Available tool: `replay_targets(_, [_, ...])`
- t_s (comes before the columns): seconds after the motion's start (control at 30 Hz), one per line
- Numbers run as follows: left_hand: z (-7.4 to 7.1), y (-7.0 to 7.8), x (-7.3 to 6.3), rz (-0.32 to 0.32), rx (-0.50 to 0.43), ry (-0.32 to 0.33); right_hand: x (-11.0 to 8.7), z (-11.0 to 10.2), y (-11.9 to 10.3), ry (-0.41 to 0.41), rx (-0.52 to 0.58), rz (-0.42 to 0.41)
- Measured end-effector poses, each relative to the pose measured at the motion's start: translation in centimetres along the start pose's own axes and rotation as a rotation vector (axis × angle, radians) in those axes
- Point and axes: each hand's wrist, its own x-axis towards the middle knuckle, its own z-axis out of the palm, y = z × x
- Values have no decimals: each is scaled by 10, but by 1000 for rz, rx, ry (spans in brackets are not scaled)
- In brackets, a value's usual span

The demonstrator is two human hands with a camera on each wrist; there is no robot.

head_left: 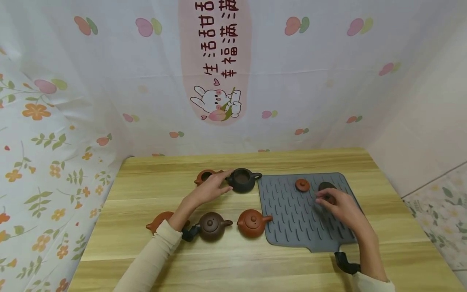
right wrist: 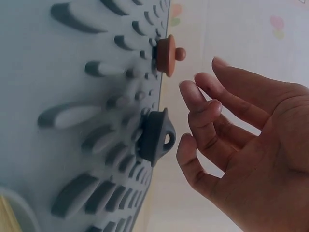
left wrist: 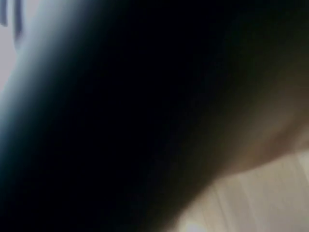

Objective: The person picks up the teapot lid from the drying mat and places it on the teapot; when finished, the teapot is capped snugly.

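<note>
My left hand (head_left: 209, 190) reaches over the table beside a lidless black teapot (head_left: 242, 181). Its fingers and thumb stand apart around the spout side; whether they touch the pot I cannot tell. Behind that hand sits a lidless reddish-brown teapot (head_left: 206, 175), partly covered. Over the grey mat hovers my right hand (right wrist: 251, 130), fingers loosely bent, holding nothing. Close to its fingertips, a dark lid with a loop handle (right wrist: 158, 137) lies on the mat. An orange lid with a round knob (head_left: 302, 185) lies left of it. The left wrist view is mostly dark and blurred.
Nearer the front stand a lidded dark brown teapot (head_left: 212, 226) and a lidded orange teapot (head_left: 251, 223). Another orange teapot (head_left: 160, 221) is partly behind my left forearm. The ridged grey mat (head_left: 288, 219) covers the table's right side. A printed curtain (head_left: 273, 81) hangs behind.
</note>
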Motion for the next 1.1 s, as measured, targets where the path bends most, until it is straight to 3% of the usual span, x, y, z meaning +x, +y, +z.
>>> replay_targets(0.13, [11, -16, 5, 39, 38, 58, -2, -1, 4, 15, -2, 13])
replay_targets(0.23, [15, -17, 7, 30, 25, 82, -4, -1, 7, 12, 1, 27])
replay_targets(0.37, [15, -12, 7, 2, -21, 81, -7, -1, 11, 4, 17, 35])
replay_targets(0.53, [24, -23, 14, -19, -84, 106, -7, -3, 13, 4, 32, 47])
replay_targets(0.73, [35, -37, 21, -31, -69, 110, 0, -6, 15, 49, -5, 68])
replay_targets(1.0, [28, -20, 16, 43, -60, 150, 16, 4, 33, 170, -93, 57])
replay_targets(1.1, [30, -23, 19, 36, -44, 142, 19, 8, 39, 209, -101, 66])
